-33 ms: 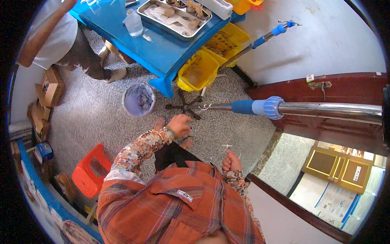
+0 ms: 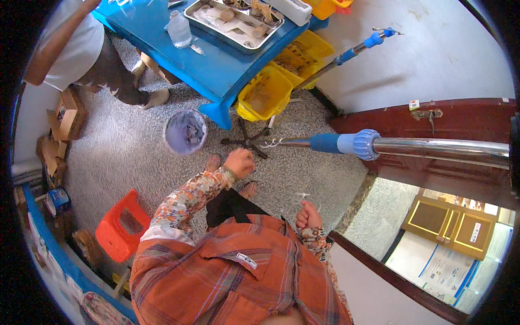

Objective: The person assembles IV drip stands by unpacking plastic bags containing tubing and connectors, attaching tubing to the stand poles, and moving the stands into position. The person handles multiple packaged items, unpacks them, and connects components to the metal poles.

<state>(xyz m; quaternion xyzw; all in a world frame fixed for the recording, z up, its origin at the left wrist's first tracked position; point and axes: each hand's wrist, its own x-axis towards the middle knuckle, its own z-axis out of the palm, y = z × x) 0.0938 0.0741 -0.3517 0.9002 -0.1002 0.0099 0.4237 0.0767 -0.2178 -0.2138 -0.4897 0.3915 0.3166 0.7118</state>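
My left hand [image 2: 239, 163] is out in front of me over the floor, its fingers curled and slightly smeared. A tiny dark blue spot shows at its fingertips; what it holds, if anything, is too small to name. To the right, close to my body, my right hand [image 2: 309, 215] is closed in a pinch. A small, thin white cross-shaped piece [image 2: 304, 195] sticks out above its fingers, and a thin white strand shows beside it. Just beyond my left hand, the dark base of a stand [image 2: 247, 143] rests on the floor.
A metal pole with a blue collar [image 2: 359, 144] crosses at the right. Ahead stands a blue-covered table [image 2: 208, 73] with a metal tray [image 2: 251, 44] and clear bottle [image 2: 179, 30]; yellow bins [image 2: 263, 100], a lilac bucket [image 2: 185, 132], an orange-red stool [image 2: 122, 227] and another person [image 2: 81, 54] are around.
My left hand has shifted very slightly, its fingers curling in more. My right hand and the white piece look the same.
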